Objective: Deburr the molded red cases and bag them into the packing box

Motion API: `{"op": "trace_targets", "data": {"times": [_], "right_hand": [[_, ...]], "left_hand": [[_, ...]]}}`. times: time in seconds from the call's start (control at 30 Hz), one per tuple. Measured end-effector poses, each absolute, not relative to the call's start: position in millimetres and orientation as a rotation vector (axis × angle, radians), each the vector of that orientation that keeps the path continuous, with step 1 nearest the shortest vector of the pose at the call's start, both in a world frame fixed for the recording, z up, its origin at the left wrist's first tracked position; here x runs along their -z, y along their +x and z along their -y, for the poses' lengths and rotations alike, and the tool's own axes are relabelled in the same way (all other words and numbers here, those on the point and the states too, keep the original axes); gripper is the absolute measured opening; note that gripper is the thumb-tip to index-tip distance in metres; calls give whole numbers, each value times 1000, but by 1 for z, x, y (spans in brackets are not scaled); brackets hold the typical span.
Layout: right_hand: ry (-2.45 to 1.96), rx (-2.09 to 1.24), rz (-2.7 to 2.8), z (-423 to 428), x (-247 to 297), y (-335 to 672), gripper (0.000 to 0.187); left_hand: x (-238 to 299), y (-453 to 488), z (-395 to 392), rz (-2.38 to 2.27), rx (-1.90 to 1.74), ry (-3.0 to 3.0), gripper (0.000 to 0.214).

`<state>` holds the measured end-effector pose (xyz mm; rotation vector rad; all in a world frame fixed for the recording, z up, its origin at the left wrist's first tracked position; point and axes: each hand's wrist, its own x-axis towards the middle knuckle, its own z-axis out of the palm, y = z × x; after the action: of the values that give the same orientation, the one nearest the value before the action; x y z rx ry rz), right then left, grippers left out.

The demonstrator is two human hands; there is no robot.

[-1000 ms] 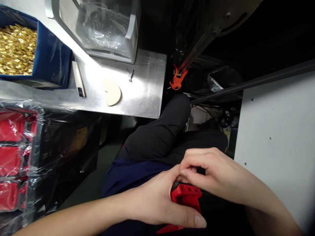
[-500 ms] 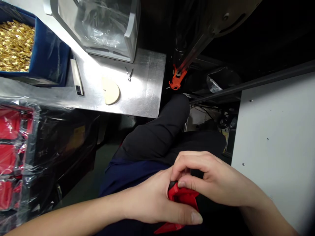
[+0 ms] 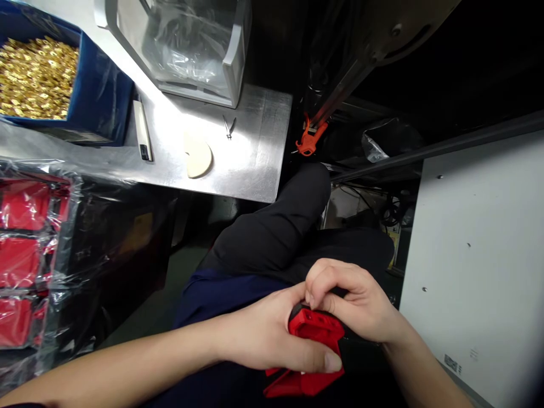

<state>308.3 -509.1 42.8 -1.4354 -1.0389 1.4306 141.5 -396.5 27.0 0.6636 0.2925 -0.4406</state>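
My left hand (image 3: 276,331) is wrapped round a red plastic case (image 3: 317,328) with a black part along its upper edge. Its thumb lies across the front, and a red flap juts out below. Above the case's upper edge, the fingers of my right hand (image 3: 351,294) are curled into a pinch close to my left hand's knuckles. Whatever is between those fingertips is too small or hidden to make out. Both hands are over my lap.
On the metal table (image 3: 263,153) are a blue bin (image 3: 104,85) of gold-coloured parts, a white-handled tool (image 3: 142,130), a pale half-disc (image 3: 199,157), small tweezers-like cutters (image 3: 229,129) and a grey bin (image 3: 204,90). Plastic-covered red parts (image 3: 21,260) lie left; an orange air gun (image 3: 310,139) hangs ahead.
My right hand has drawn slightly up and back from the case's edge, baring more of its red top. The case has tilted a little in my left hand. The view has shifted slightly.
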Motion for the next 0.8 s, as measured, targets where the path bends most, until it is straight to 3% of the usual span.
{"op": "trace_targets", "data": {"times": [0.67, 0.8], "right_hand": [[-1478, -1539, 1025, 506, -41, 305, 13], [-1527, -1434, 1015, 510, -40, 301, 13]], "left_hand": [[-22, 144, 396, -237, 499, 669, 30], [-20, 140, 395, -301, 433, 609, 28]]}}
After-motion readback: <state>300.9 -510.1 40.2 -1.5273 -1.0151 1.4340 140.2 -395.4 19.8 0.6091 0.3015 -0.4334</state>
